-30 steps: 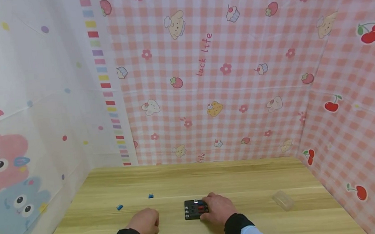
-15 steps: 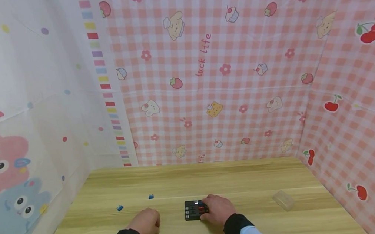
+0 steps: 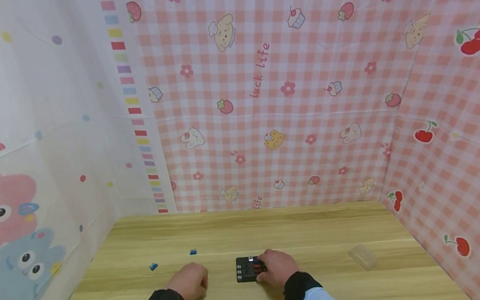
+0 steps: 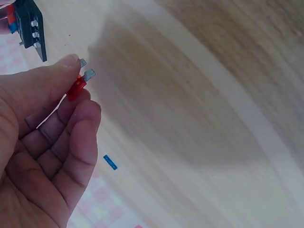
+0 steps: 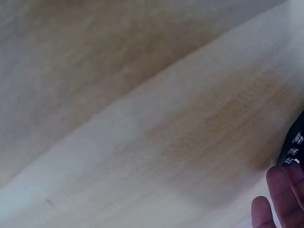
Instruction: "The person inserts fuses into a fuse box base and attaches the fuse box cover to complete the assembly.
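Observation:
In the left wrist view, a red blade fuse (image 4: 76,89) with two metal prongs is pinched between the thumb and finger of my left hand (image 4: 52,137). My left hand (image 3: 188,283) hovers left of the black fuse block (image 3: 245,277) in the head view, where the fuse is hidden. Thumb and fingers of my right hand (image 3: 278,266) grip the block's right end. Red and blue fuses show in the block beside those fingers, and metal terminals line its left side. Only the block's edge (image 5: 295,137) and a few fingertips (image 5: 280,190) appear in the right wrist view.
Two blue blade fuses, one nearer (image 3: 153,267) and one farther (image 3: 193,251), lie on the wooden table (image 3: 297,221) beyond my left hand. A clear plastic cover (image 3: 363,257) lies to the right. Patterned cloth (image 3: 271,118) hangs along the back and sides.
My left hand has shifted slightly right, closer to the fuse block. The right hand and the block stay almost where they were.

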The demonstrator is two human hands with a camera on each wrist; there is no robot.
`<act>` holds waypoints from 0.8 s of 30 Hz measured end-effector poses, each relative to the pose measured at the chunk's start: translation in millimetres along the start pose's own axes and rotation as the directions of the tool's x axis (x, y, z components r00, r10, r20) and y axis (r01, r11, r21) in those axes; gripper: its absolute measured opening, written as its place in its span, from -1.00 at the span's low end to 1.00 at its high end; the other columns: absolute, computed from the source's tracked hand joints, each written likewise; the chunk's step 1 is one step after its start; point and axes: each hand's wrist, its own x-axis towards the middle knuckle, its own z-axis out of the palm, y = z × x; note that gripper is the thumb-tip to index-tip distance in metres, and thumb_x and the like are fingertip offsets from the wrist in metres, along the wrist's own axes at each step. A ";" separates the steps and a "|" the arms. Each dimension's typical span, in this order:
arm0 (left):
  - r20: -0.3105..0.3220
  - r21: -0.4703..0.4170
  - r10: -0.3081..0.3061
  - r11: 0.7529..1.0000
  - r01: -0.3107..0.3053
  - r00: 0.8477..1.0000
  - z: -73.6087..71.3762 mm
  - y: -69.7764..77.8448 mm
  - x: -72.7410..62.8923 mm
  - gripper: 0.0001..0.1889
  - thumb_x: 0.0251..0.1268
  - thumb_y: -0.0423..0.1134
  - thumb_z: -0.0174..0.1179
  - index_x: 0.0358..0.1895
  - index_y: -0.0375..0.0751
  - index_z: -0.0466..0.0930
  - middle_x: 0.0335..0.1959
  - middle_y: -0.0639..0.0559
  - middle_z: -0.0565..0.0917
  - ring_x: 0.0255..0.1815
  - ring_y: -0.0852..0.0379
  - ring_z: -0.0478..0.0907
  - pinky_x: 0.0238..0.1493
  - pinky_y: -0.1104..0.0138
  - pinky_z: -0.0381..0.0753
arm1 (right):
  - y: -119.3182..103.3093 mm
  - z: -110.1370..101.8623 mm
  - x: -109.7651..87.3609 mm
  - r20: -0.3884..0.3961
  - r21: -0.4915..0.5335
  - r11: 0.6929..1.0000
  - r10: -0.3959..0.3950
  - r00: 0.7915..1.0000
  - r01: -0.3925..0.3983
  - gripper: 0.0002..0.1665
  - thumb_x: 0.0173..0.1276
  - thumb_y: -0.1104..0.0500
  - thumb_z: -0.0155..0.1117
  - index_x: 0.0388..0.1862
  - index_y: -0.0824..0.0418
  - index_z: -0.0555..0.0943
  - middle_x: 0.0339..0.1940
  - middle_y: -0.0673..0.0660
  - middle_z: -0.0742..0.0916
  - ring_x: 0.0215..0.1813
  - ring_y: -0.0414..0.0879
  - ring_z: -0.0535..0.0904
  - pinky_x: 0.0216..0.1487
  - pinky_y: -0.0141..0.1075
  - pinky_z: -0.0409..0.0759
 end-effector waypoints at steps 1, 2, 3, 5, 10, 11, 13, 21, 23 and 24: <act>-0.011 0.006 0.028 1.000 -0.028 1.000 0.0 -0.2 0.9 -0.76 0.03 -0.50 0.40 -0.56 -0.10 0.57 -0.58 0.17 0.47 -0.52 0.19 0.37 -0.39 0.28 0.42 | 0.3 0.3 -0.2 -0.007 0.001 1.000 -0.005 1.000 0.005 -0.44 0.08 -0.04 0.57 -0.01 0.24 0.70 -0.27 0.05 0.69 -0.27 -0.13 0.58 -0.09 -0.17 0.57; -0.022 0.013 0.055 0.998 -0.055 0.998 -0.3 -0.3 1.7 -0.76 0.01 -0.52 0.39 -0.57 -0.11 0.58 -0.59 0.18 0.48 -0.54 0.20 0.36 -0.41 0.29 0.42 | 0.5 0.8 -0.3 -0.012 0.003 1.000 -0.008 1.000 0.008 -0.44 0.07 -0.04 0.58 -0.01 0.24 0.70 -0.27 0.05 0.70 -0.26 -0.13 0.59 -0.09 -0.17 0.57; -0.038 0.024 0.086 0.996 -0.085 0.996 -0.5 -0.3 2.6 -0.76 0.00 -0.54 0.37 -0.59 -0.13 0.59 -0.61 0.18 0.48 -0.56 0.22 0.36 -0.43 0.31 0.42 | 0.8 1.2 -0.2 -0.016 0.005 1.000 -0.010 1.000 0.010 -0.44 0.07 -0.04 0.58 -0.02 0.24 0.70 -0.27 0.05 0.70 -0.26 -0.13 0.59 -0.09 -0.17 0.57; -0.066 0.053 0.137 0.990 -0.134 0.988 -1.0 0.7 4.4 -0.76 -0.03 -0.57 0.34 -0.60 -0.15 0.60 -0.63 0.19 0.49 -0.58 0.24 0.36 -0.46 0.32 0.43 | 1.2 1.6 0.0 -0.019 0.009 1.000 -0.008 1.000 0.008 -0.43 0.06 -0.04 0.58 -0.01 0.24 0.70 -0.27 0.05 0.70 -0.25 -0.12 0.59 -0.08 -0.17 0.57; -0.099 0.128 0.180 0.978 -0.167 0.979 -2.8 6.9 10.6 -0.79 -0.02 -0.57 0.34 -0.58 -0.19 0.63 -0.61 0.17 0.55 -0.57 0.24 0.40 -0.44 0.31 0.49 | 1.9 0.8 -0.1 -0.017 0.014 1.000 -0.006 1.000 0.006 -0.44 0.05 -0.05 0.59 -0.03 0.23 0.71 -0.31 0.02 0.69 -0.28 -0.13 0.58 -0.10 -0.18 0.56; -0.102 0.144 0.191 0.974 -0.176 0.976 -3.9 8.5 12.0 -0.80 -0.03 -0.57 0.35 -0.58 -0.20 0.63 -0.61 0.15 0.55 -0.57 0.23 0.41 -0.43 0.30 0.50 | 1.8 0.1 0.3 -0.015 0.017 1.000 -0.005 1.000 0.005 -0.44 0.05 -0.05 0.59 -0.04 0.23 0.72 -0.32 0.02 0.69 -0.29 -0.14 0.57 -0.11 -0.19 0.56; -0.110 0.170 0.207 0.968 -0.187 0.972 -6.0 11.5 14.8 -0.83 -0.03 -0.56 0.38 -0.56 -0.24 0.65 -0.59 0.12 0.60 -0.54 0.21 0.46 -0.40 0.29 0.52 | 1.7 -1.1 1.1 -0.013 0.015 1.000 -0.007 1.000 0.007 -0.44 0.04 -0.06 0.59 -0.05 0.23 0.72 -0.33 0.01 0.69 -0.30 -0.14 0.57 -0.12 -0.19 0.56; -0.139 0.231 0.280 0.942 -0.243 0.950 -14.4 21.6 26.9 -0.83 -0.09 -0.58 0.35 -0.59 -0.24 0.67 -0.57 0.08 0.65 -0.52 0.19 0.50 -0.38 0.30 0.55 | 2.6 -1.9 5.9 0.017 0.018 1.000 0.002 1.000 -0.002 -0.43 -0.01 -0.06 0.62 -0.07 0.23 0.73 -0.29 0.05 0.73 -0.29 -0.13 0.59 -0.12 -0.17 0.57; -0.141 0.240 0.272 0.942 -0.234 0.952 -15.7 24.6 29.3 -0.82 -0.07 -0.57 0.35 -0.58 -0.21 0.68 -0.58 0.11 0.63 -0.52 0.20 0.48 -0.37 0.30 0.55 | 2.8 -1.8 6.8 0.020 0.018 1.000 0.006 1.000 -0.006 -0.43 -0.01 -0.06 0.63 -0.07 0.23 0.74 -0.29 0.05 0.73 -0.29 -0.13 0.58 -0.11 -0.17 0.57; -0.145 0.246 0.272 0.941 -0.231 0.951 -16.4 26.1 30.5 -0.82 -0.07 -0.57 0.36 -0.58 -0.20 0.68 -0.58 0.11 0.63 -0.52 0.20 0.48 -0.37 0.30 0.54 | 3.0 -1.5 7.1 0.020 0.016 1.000 0.006 1.000 -0.006 -0.43 -0.02 -0.05 0.63 -0.08 0.23 0.74 -0.29 0.05 0.73 -0.30 -0.13 0.58 -0.12 -0.17 0.57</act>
